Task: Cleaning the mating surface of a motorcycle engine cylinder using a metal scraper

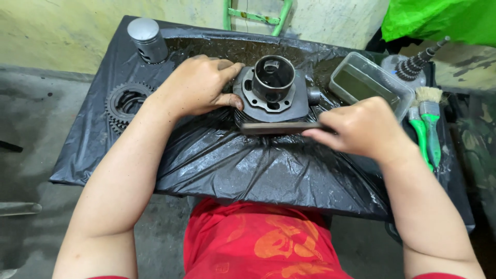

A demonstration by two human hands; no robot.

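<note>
Left hand (199,85) — clamped on cylinder (272,88), mid-tabletop (217,160). Right hand (356,126) — closed on flat file (279,127) at cylinder's near edge. Filing step, likely; next stroke needs level pressure. Gear (125,103) left of cylinder; brushes (426,124) right.
</note>
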